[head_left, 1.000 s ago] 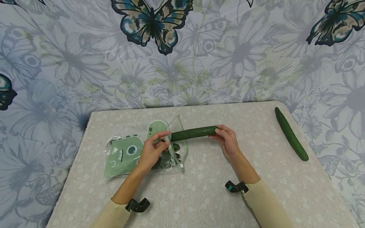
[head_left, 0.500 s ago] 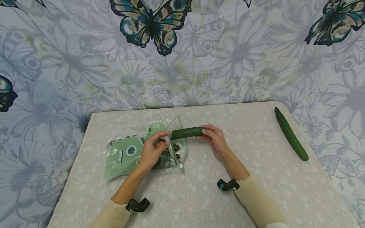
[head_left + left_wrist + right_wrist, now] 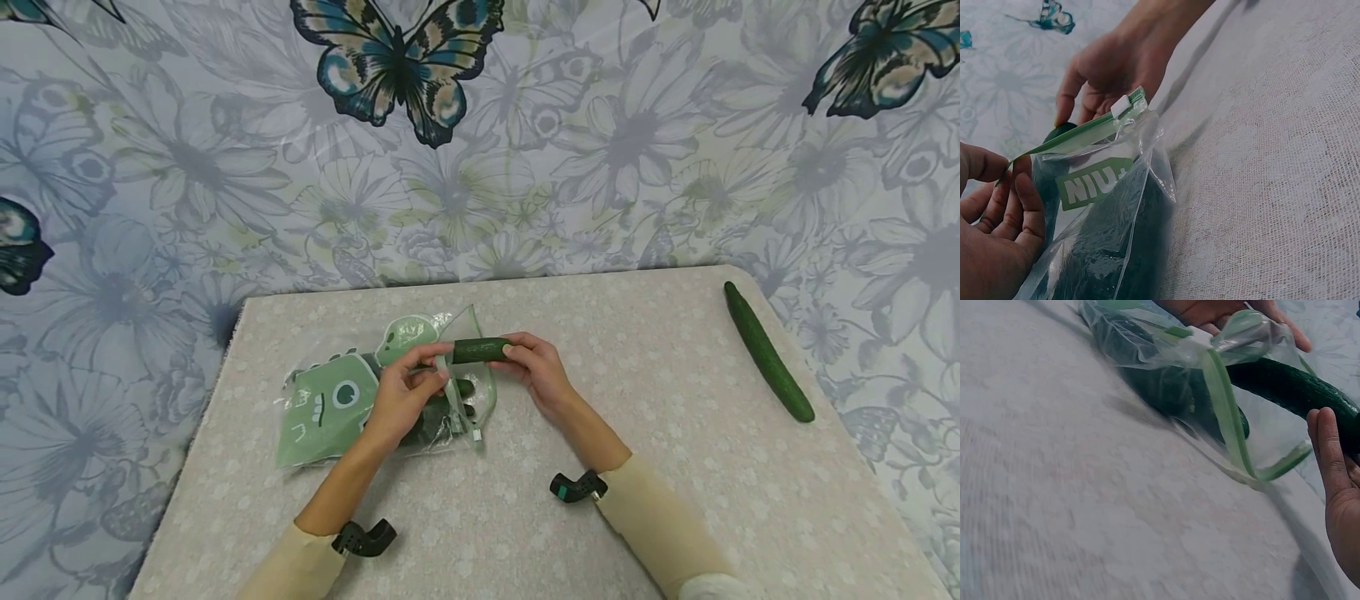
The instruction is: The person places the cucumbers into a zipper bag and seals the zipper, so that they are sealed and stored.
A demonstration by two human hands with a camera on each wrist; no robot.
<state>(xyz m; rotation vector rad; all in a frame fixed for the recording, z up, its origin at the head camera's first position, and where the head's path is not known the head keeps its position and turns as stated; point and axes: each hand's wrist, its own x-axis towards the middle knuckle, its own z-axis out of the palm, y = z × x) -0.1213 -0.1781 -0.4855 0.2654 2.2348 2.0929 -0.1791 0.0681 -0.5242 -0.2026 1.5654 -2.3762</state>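
Note:
A clear zip bag [image 3: 322, 425] with a green cartoon print lies on the table, its green-edged mouth spread toward the right. My left hand [image 3: 401, 396] pinches the upper edge of that mouth between thumb and fingers. Partway inside the bag is a cucumber [image 3: 480, 350]; my right hand [image 3: 536, 371] grips its outer end. In the right wrist view the cucumber [image 3: 1297, 390] passes through the opening above other cucumbers [image 3: 1166, 394] inside the bag. A white slider [image 3: 1120, 106] sits on the zip strip in the left wrist view.
Another cucumber [image 3: 768, 354] lies alone near the right edge of the table. The table [image 3: 480, 533] has a pale patterned cloth, and a butterfly-print curtain [image 3: 480, 192] hangs directly behind it.
My right hand has moved left, sliding the cucumber deeper into the bag, so less of it shows outside. The left hand has stayed at the bag's mouth.

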